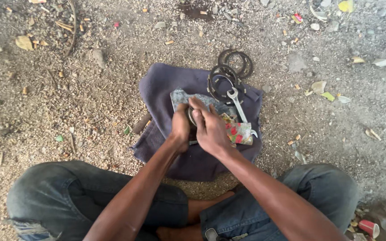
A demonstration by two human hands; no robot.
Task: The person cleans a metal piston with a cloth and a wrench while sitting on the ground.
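Knees in worn jeans (68, 192) frame a dark cloth (170, 85) on gravel. Left hand (180, 127) and right hand (211, 129), both closed, grip a round metal part (192, 117) over the cloth. Beside them lie a spanner (237, 105) and toothed rings (222, 80).

ground (90, 89): bare gravelly dirt | on it: dark purple cloth (193, 156), dark metal rings (240, 60), scattered litter
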